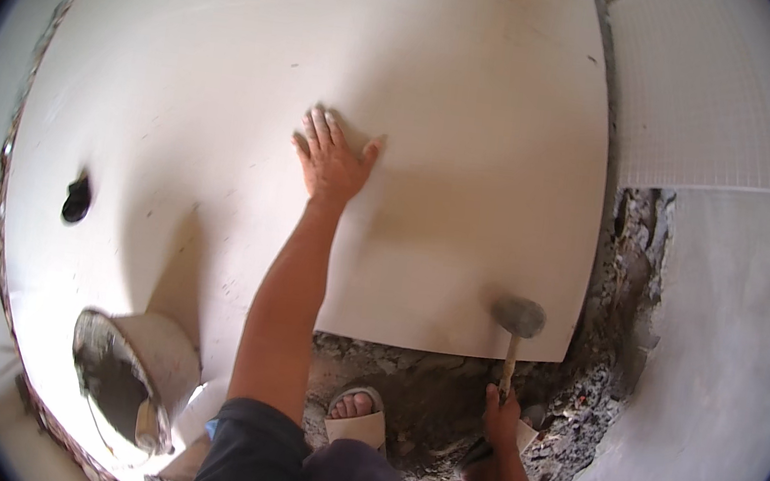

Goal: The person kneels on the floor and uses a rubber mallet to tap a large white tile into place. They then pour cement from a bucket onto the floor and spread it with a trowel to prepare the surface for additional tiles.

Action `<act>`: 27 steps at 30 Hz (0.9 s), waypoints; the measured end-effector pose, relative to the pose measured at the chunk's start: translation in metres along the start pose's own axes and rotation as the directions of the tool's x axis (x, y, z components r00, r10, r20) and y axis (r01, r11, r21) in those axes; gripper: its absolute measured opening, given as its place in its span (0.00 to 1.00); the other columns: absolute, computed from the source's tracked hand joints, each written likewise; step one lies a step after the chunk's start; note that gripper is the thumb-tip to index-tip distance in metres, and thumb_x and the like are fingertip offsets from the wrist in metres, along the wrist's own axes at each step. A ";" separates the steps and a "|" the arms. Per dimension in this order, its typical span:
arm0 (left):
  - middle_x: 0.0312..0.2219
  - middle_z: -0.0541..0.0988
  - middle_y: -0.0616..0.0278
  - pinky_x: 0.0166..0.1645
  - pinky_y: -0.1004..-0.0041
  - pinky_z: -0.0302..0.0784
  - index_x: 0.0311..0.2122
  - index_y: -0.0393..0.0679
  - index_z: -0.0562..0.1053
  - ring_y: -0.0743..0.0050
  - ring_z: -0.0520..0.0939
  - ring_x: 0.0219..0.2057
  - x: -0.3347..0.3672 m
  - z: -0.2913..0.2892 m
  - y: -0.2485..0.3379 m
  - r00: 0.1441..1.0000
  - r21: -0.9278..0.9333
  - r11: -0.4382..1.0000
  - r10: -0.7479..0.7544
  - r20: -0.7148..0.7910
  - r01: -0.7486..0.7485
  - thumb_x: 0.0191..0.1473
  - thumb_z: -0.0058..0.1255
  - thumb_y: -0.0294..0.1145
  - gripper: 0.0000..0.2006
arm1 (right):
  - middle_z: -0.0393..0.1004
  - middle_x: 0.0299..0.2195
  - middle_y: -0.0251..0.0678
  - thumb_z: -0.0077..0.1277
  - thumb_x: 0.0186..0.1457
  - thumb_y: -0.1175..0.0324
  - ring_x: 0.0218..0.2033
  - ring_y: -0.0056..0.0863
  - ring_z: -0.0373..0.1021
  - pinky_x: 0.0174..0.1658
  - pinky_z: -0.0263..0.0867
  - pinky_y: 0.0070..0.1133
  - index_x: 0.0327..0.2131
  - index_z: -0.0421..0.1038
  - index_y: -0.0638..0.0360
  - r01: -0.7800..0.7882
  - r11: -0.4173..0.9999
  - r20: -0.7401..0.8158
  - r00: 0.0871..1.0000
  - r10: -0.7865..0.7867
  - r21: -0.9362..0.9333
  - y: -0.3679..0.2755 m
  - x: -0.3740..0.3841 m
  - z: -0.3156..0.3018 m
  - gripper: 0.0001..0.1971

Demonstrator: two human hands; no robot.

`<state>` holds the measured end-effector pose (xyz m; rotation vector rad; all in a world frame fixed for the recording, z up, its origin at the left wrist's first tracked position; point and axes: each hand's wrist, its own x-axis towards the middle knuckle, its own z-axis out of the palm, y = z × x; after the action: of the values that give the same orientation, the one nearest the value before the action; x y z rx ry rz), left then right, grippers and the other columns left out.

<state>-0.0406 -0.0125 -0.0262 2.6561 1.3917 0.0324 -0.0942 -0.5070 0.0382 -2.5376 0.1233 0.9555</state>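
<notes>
In the head view, the left hand (332,166) lies palm down on a wide pale slab (476,108), its fingers spread apart and its thumb out to the right. Nothing is held in it. The left arm reaches up from the lower edge in a dark sleeve (252,449).

The right hand (502,417) is lower and to the right, its fingers clamped around the handle of a mallet (521,317). The mallet points away from the person, its dark head over the slab's near right corner; a blurred shadow lies just left of the head, and I cannot tell whether the head touches the surface.

The slab fills the middle of the view. Its near edge borders a strip of dark, rough rubble (574,414), which runs on along the right side too. A foot in a pale sandal (357,418) stands by that edge, between the two arms.

At lower left, a pale bucket (166,349) shows its mouth, dark and crusted inside. A small black object (76,200) is on the pale surface farther left. Beyond the rubble on the right is a smooth grey floor (712,373), with a grid-patterned surface (724,99) above it.
</notes>
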 end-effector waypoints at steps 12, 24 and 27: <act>0.67 0.48 0.65 0.68 0.47 0.37 0.67 0.55 0.48 0.60 0.44 0.68 0.133 0.034 0.271 0.843 0.079 0.839 0.535 0.062 -0.538 0.57 0.31 0.66 0.39 | 0.74 0.23 0.55 0.50 0.57 0.49 0.28 0.55 0.73 0.30 0.68 0.40 0.38 0.69 0.65 -0.084 0.993 0.007 0.996 0.084 0.077 -0.063 0.020 0.001 0.23; 0.67 0.49 0.69 0.68 0.47 0.37 0.66 0.63 0.52 0.66 0.46 0.68 0.177 0.040 0.307 0.818 0.147 0.808 0.576 0.004 -0.570 0.57 0.25 0.67 0.35 | 0.73 0.20 0.51 0.51 0.57 0.52 0.23 0.52 0.73 0.26 0.68 0.39 0.35 0.69 0.63 -0.133 0.971 0.062 0.991 0.123 0.199 -0.081 0.014 0.001 0.19; 0.67 0.49 0.70 0.68 0.48 0.37 0.66 0.63 0.52 0.67 0.46 0.68 0.176 0.044 0.303 0.793 0.103 0.789 0.609 -0.005 -0.605 0.59 0.23 0.64 0.33 | 0.73 0.20 0.52 0.51 0.57 0.53 0.24 0.52 0.73 0.27 0.68 0.39 0.36 0.69 0.63 -0.129 0.969 0.049 0.991 0.122 0.212 -0.078 0.011 0.005 0.19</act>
<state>0.3110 -0.0439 -0.0364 3.0763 0.4859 0.0857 -0.0711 -0.4334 0.0554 -2.3353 0.3609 0.9785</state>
